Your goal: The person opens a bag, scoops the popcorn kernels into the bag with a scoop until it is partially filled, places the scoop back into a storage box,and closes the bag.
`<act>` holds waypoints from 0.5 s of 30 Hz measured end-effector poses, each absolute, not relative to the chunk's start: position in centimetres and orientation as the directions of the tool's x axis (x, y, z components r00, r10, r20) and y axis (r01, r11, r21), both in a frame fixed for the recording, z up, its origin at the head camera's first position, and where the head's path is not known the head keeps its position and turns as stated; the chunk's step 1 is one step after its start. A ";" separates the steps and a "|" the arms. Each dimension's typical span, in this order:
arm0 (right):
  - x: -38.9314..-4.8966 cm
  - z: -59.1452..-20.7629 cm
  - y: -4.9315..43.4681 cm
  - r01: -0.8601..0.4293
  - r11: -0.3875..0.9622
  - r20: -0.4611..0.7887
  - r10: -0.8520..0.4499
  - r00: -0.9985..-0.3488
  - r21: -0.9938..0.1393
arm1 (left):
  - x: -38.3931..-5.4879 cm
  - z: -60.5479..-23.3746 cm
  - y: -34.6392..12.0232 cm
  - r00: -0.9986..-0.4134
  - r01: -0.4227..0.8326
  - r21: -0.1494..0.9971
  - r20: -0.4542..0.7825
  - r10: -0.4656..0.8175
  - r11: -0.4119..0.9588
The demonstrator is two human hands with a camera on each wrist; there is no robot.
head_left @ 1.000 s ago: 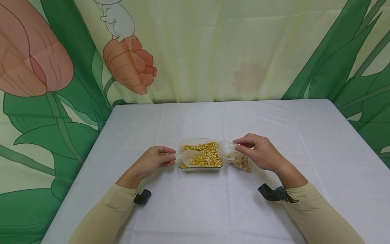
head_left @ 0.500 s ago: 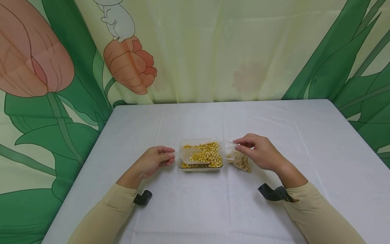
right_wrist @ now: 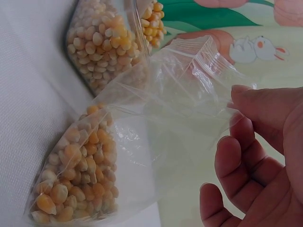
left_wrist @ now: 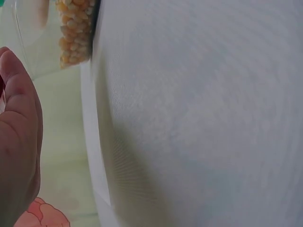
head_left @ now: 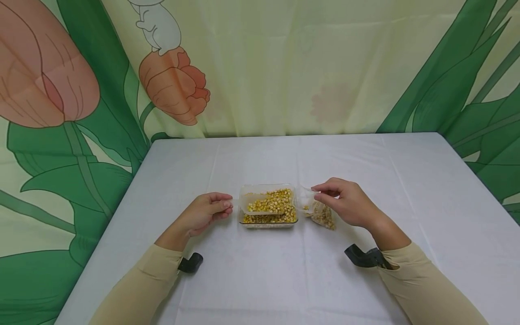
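far beyond the left fingers, a pink tulip (head_left: 48, 67) is printed on the backdrop (head_left: 260, 67), and to its right a white rabbit (head_left: 160, 29) is shown on an orange flower (head_left: 174, 83). behind the left fingers, the forearm is covered by a tan left sleeve (head_left: 140, 282), with a black fitting (head_left: 191, 262) at the wrist. by the left hand (head_left: 206, 212) a clear scoop (head_left: 253, 197) is pinched, thumb and forefinger being together at its faint handle end. the scoop is extended to the right of these fingers, and corn (head_left: 266, 206) is carried in it, over the box (head_left: 268, 225). the glass box is set between the two hands, just right of the left fingertips, and is filled with more kernels (head_left: 289, 216).

just left of and below the right fingertips, a clear zip bag (right_wrist: 132, 127) is seen, its bottom part filled with kernels and rested on the white table (head_left: 260, 280). whether the box is touched by it cannot be told. the bag's upper edge is clamped between thumb and forefinger of the right hand (head_left: 349, 201); its other fingers are loosely curled, apart from the bag. behind them a tan right sleeve (head_left: 430, 289) is seen.
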State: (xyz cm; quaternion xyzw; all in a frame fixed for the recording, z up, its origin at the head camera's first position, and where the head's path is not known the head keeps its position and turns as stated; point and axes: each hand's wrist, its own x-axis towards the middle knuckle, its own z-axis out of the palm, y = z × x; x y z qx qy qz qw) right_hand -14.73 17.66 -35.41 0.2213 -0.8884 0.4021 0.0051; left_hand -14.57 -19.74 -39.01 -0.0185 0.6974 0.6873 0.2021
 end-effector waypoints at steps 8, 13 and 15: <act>-14.7 -35.5 17.7 -0.392 0.586 0.186 -0.380 -0.906 -0.709 | -14.5 -38.8 -19.7 -0.929 -0.285 0.958 -0.283 0.240 0.029; -14.5 -35.2 17.7 -0.393 0.579 0.190 -0.380 -0.905 -0.714 | -14.5 -38.7 -19.6 -0.931 -0.287 0.958 -0.279 0.237 0.001; -14.5 -35.1 17.7 -0.394 0.575 0.190 -0.382 -0.904 -0.717 | -14.5 -38.7 -19.7 -0.931 -0.289 0.957 -0.277 0.237 -0.016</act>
